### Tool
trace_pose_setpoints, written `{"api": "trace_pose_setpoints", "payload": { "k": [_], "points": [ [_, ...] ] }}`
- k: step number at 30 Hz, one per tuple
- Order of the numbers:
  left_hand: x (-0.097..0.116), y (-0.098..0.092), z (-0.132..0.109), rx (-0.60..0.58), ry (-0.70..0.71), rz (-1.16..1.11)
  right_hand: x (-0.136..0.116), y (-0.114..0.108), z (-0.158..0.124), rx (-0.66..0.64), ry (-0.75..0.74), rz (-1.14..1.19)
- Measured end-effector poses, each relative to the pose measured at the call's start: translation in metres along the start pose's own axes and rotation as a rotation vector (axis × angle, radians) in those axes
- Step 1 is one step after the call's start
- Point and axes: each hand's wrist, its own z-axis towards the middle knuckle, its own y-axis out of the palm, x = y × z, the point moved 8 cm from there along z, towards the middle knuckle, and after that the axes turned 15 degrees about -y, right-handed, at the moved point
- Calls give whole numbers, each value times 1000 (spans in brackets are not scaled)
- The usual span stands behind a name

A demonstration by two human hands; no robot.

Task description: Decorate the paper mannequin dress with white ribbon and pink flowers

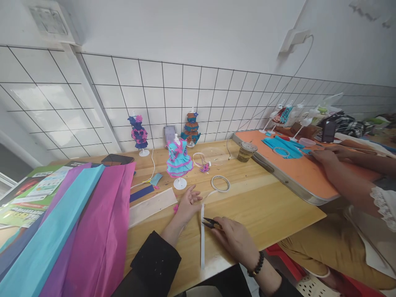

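My left hand (187, 205) is over the wooden table with its fingers spread. Its lowest digit reaches the narrow white tape strip (202, 243), but whether they touch is unclear. In my right hand (235, 239) is a pair of black thread snips (210, 222), its blades apart and pointing left at the strip's edge. The strip lies lengthwise towards me and runs up to a tape roll (220, 184) lying flat beyond my hands. Just beyond my left hand stands a small dress form (179, 159) in a blue and pink ruffled dress.
Pink, blue and purple cloth (102, 231) drapes over the left side. A beige fabric strip (153, 206) lies beside my left hand. Two more dressed forms stand by the tiled wall. A lidded cup (246, 152) sits near the orange table (312, 177), where another person's hands work.
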Motion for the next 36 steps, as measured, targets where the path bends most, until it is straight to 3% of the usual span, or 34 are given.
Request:
{"api": "trace_pose_setpoints", "payload": {
  "k": [7, 13, 16, 21, 36],
  "points": [
    [5, 1, -7, -14, 61, 27, 38, -5, -17, -26, 171, -107],
    [13, 5, -16, 59, 195, 259, 47, -19, 12, 28, 145, -156],
    [17, 7, -23, 89, 233, 370, 58, -8, 34, 25, 92, -96],
    [27, 5, -33, 144, 294, 488, 93, 18, 51, 13, 154, -41],
    [33, -3, -35, 242, 392, 600, 130, 38, 43, 44, 267, 4]
  ]
}}
